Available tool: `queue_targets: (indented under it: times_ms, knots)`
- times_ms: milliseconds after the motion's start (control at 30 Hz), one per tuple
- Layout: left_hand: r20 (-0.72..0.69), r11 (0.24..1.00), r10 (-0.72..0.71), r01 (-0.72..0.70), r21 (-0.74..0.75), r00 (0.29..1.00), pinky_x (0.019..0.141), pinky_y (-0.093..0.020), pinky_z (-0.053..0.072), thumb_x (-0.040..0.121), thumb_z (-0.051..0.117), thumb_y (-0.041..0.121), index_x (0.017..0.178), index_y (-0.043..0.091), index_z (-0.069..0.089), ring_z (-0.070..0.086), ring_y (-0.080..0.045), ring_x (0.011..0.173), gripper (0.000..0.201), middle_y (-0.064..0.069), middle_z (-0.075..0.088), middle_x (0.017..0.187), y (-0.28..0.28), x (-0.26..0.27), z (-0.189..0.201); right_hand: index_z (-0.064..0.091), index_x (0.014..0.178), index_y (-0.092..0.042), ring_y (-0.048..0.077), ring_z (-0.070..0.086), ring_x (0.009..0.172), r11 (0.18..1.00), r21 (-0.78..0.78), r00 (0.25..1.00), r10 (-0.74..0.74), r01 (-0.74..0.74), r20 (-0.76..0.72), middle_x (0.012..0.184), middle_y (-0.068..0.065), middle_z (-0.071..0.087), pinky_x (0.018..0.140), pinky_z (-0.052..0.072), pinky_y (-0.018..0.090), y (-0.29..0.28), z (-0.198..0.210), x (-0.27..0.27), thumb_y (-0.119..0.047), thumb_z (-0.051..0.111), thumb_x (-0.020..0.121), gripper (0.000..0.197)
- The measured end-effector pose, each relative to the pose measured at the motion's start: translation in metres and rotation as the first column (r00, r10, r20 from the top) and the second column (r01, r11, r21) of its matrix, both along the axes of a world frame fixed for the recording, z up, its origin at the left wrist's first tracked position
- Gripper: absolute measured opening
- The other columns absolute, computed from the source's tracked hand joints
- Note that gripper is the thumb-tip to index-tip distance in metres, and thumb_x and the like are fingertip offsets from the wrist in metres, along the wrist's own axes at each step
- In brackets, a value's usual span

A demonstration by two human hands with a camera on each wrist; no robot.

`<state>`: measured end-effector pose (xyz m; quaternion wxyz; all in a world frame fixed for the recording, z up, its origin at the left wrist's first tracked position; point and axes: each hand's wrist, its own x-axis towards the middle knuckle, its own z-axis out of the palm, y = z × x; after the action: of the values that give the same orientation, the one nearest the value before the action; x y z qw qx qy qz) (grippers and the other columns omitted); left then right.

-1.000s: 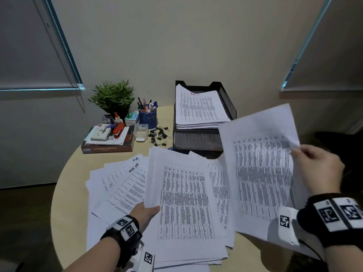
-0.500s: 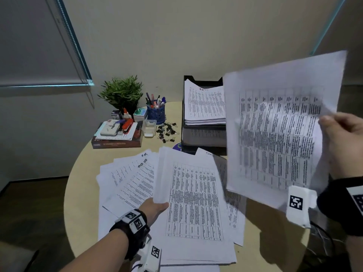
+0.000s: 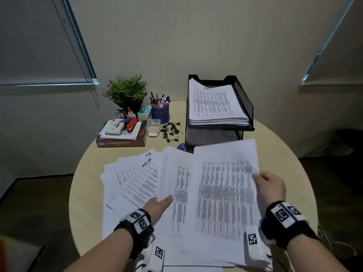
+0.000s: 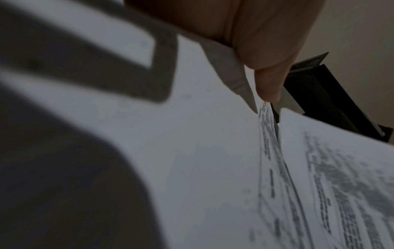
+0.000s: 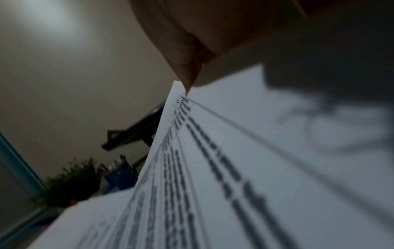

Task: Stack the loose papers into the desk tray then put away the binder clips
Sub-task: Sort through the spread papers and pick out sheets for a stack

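Loose printed papers (image 3: 133,177) lie fanned over the round table (image 3: 86,193). My left hand (image 3: 165,200) holds the left edge of a paper stack (image 3: 176,193), thumb on top. My right hand (image 3: 259,177) pinches the right edge of a bundle of sheets (image 3: 225,193) lying low over that stack. The black mesh desk tray (image 3: 243,99) stands at the back with a paper pile (image 3: 214,103) in its top tier. Binder clips (image 3: 171,131) are scattered left of the tray. In the left wrist view my fingers (image 4: 268,80) press on the paper (image 4: 213,151). The right wrist view shows my fingertips (image 5: 187,70) on the sheet edge (image 5: 255,168).
A small plastic box (image 3: 153,127) sits by the clips. Behind it are a blue pen cup (image 3: 160,112) and a potted plant (image 3: 125,93). A book with a stapler and other items (image 3: 121,134) lies at the back left. The table edge curves close on both sides.
My right hand had lifted its sheets high in front of the tray; it has now brought them down over the stack that my left hand holds. The left hand has stayed put.
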<state>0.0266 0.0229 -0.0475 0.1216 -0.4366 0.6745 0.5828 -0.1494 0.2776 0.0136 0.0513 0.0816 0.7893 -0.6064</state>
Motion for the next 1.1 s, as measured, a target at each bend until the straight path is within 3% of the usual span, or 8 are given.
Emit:
queue_targets:
  times_ms: [100, 233, 467, 533, 700, 833, 967, 1100]
  knots:
    - [-0.017, 0.999, -0.004, 0.003, -0.038, 1.0, 0.108, -0.038, 0.035, 0.06, 0.061, 0.078, 0.141, 0.011, 0.037, 0.047, -0.025, 0.127, 0.108, -0.003, 0.049, 0.139, -0.002, 0.0, -0.006, 0.059, 0.113, 0.002, 0.03, 0.059, 0.098, 0.998, -0.003, 0.983, 0.06, -0.06, 0.172, 0.117, 0.015, 0.062, 0.086, 0.047, 0.036, -0.012, -0.017, 0.01, -0.012, 0.054, 0.094, 0.023]
    - [-0.033, 0.998, -0.057, 0.057, -0.003, 0.998, 0.099, -0.042, 0.043, 0.041, 0.076, 0.075, 0.131, 0.021, 0.048, 0.056, -0.021, 0.116, 0.109, 0.002, 0.059, 0.129, -0.002, -0.004, -0.016, 0.018, 0.151, -0.013, 0.028, 0.047, 0.127, 0.968, -0.228, 0.9, 0.189, -0.104, 0.394, 0.153, 0.009, 0.025, 0.09, 0.048, 0.031, -0.029, -0.035, 0.024, -0.004, 0.055, 0.093, 0.069]
    - [-0.14, 0.991, 0.025, -0.006, 0.135, 0.99, 0.104, -0.035, 0.038, 0.075, 0.077, 0.019, 0.11, 0.001, 0.046, 0.05, -0.016, 0.109, 0.05, 0.004, 0.053, 0.113, 0.02, -0.006, 0.009, 0.025, 0.149, -0.008, 0.024, 0.026, 0.142, 0.947, -0.133, 0.894, 0.32, -0.292, 0.314, 0.155, 0.003, 0.025, 0.113, 0.023, 0.037, -0.034, -0.048, 0.032, -0.016, 0.061, 0.091, 0.068]
    - [-0.169, 0.979, 0.024, 0.011, 0.203, 0.985, 0.104, -0.037, 0.037, 0.068, 0.082, 0.025, 0.113, 0.0, 0.051, 0.052, -0.019, 0.114, 0.061, -0.001, 0.059, 0.118, 0.015, -0.002, 0.008, 0.028, 0.147, -0.007, 0.025, 0.029, 0.141, 0.944, -0.129, 0.894, 0.329, -0.303, 0.306, 0.153, 0.005, 0.029, 0.115, 0.026, 0.039, -0.028, -0.049, 0.03, -0.026, 0.071, 0.084, 0.078]
    - [-0.25, 0.982, 0.012, 0.035, 0.184, 0.968, 0.093, -0.034, 0.049, 0.068, 0.078, 0.005, 0.109, 0.003, 0.061, 0.065, -0.023, 0.096, 0.045, -0.008, 0.071, 0.096, 0.009, -0.008, 0.026, 0.06, 0.113, -0.009, 0.011, 0.064, 0.096, 0.856, -0.406, 0.828, 0.461, -0.321, 0.318, 0.106, 0.003, 0.07, 0.089, 0.042, 0.028, -0.022, -0.03, 0.032, -0.011, 0.079, 0.074, 0.043]
    - [-0.403, 0.998, 0.009, -0.033, -0.055, 0.915, 0.056, -0.022, 0.052, 0.07, 0.068, -0.009, 0.086, -0.002, 0.063, 0.063, -0.021, 0.064, 0.018, -0.012, 0.064, 0.074, -0.004, -0.032, 0.08, 0.067, 0.098, -0.007, 0.019, 0.072, 0.083, 0.793, -0.416, 0.844, 0.527, -0.445, 0.102, 0.097, 0.013, 0.073, 0.075, 0.056, 0.03, -0.035, 0.02, 0.024, -0.002, 0.074, 0.074, 0.025]
    - [-0.649, 0.997, 0.013, -0.058, -0.049, 0.761, 0.092, -0.043, 0.049, 0.052, 0.086, 0.016, 0.095, 0.014, 0.065, 0.064, -0.027, 0.098, 0.048, -0.009, 0.07, 0.099, -0.021, -0.051, 0.123, 0.068, 0.1, -0.009, 0.012, 0.069, 0.086, 0.804, -0.383, 0.888, 0.44, -0.455, -0.132, 0.094, -0.001, 0.073, 0.085, 0.054, 0.031, -0.053, 0.06, 0.016, -0.001, 0.075, 0.072, 0.03]
    - [-0.701, 0.996, 0.077, -0.093, 0.015, 0.709, 0.095, -0.042, 0.046, 0.052, 0.088, 0.019, 0.079, 0.015, 0.059, 0.062, -0.019, 0.079, 0.04, 0.0, 0.065, 0.077, -0.018, -0.052, 0.133, 0.066, 0.105, -0.025, 0.007, 0.068, 0.095, 0.761, -0.316, 0.823, 0.498, -0.566, -0.274, 0.097, -0.011, 0.074, 0.084, 0.052, 0.022, -0.06, 0.073, 0.016, -0.004, 0.073, 0.075, 0.037]
